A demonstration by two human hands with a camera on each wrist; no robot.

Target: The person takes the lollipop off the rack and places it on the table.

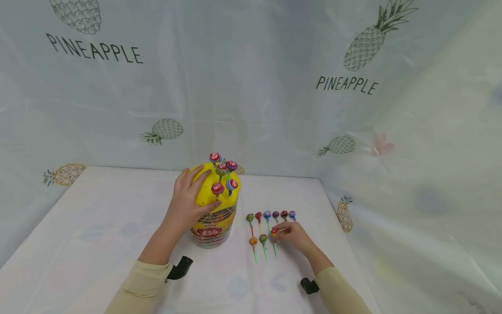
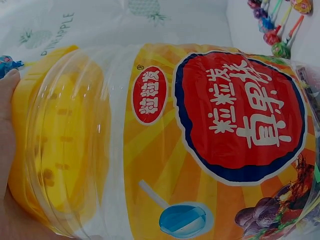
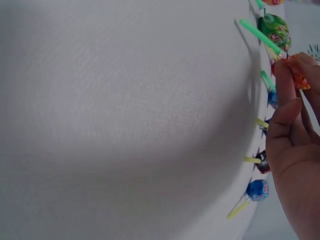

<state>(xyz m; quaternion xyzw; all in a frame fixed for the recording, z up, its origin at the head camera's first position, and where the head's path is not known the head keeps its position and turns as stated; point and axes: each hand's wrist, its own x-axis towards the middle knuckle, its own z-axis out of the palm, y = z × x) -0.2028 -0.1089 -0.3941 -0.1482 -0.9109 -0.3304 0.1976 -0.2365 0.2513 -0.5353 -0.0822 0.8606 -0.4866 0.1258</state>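
Observation:
A clear plastic jar [image 2: 220,120] with a yellow lid [image 1: 204,192] stands upright on the table. Several lollipops [image 1: 222,169] stick up out of that lid. My left hand [image 1: 186,200] grips the lid from the left, thumb at the near side and fingers over the far side. To the right of the jar, my right hand [image 1: 296,235] pinches a lollipop with a red-orange wrapper [image 1: 274,233] by its candy end. Its green stick [image 3: 260,37] points away from the fingers in the right wrist view.
Beside the right hand lie two rows of lollipops, among them an orange one [image 1: 253,240], a green one [image 1: 263,238] and a blue one [image 1: 292,215]. The white table [image 1: 129,209] meets a pineapple-printed curtain [image 1: 251,87] at the back and right.

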